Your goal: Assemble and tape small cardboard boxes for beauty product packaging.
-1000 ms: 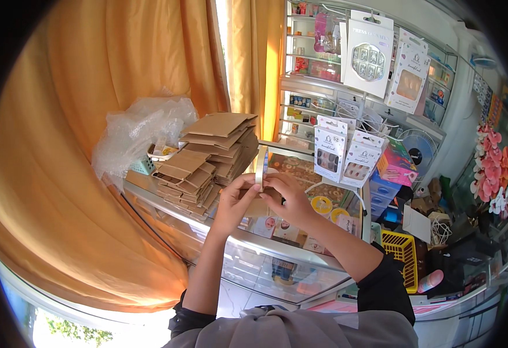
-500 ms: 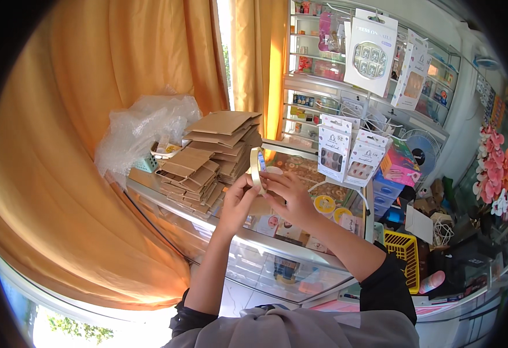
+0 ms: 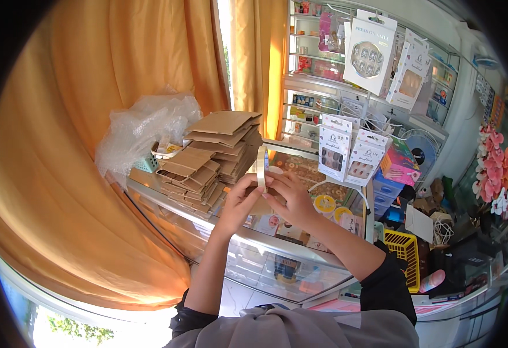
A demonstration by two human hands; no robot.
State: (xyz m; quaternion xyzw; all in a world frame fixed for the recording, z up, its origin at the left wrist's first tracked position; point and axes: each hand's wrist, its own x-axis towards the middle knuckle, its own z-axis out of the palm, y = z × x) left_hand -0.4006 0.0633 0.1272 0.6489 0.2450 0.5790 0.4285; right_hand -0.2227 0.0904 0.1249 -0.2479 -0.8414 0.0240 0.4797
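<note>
A roll of pale tape (image 3: 261, 168) stands on edge between my two hands, above the glass counter. My left hand (image 3: 239, 203) pinches its lower near edge with thumb and fingers. From the other side my right hand (image 3: 290, 198) closes on the same roll, its fingertips partly hidden behind the tape. Just left of the hands lie folded brown cardboard boxes (image 3: 185, 168) in a low stack, with a taller stack (image 3: 224, 130) behind. Part of a flat brown piece shows below the hands; I cannot make out what it is.
Bubble wrap (image 3: 149, 119) and a small light-green basket (image 3: 147, 163) sit at the counter's far left, against the orange curtain (image 3: 91, 174). Boxes of press-on nails (image 3: 334, 148) hang on a rack to the right. Further right are a yellow basket (image 3: 402, 249) and a fan (image 3: 422, 148).
The tape roll has turned slightly more edge-on and shifted a little to the right. Both hands keep their hold on it. The hanging nail boxes at upper right have swung slightly.
</note>
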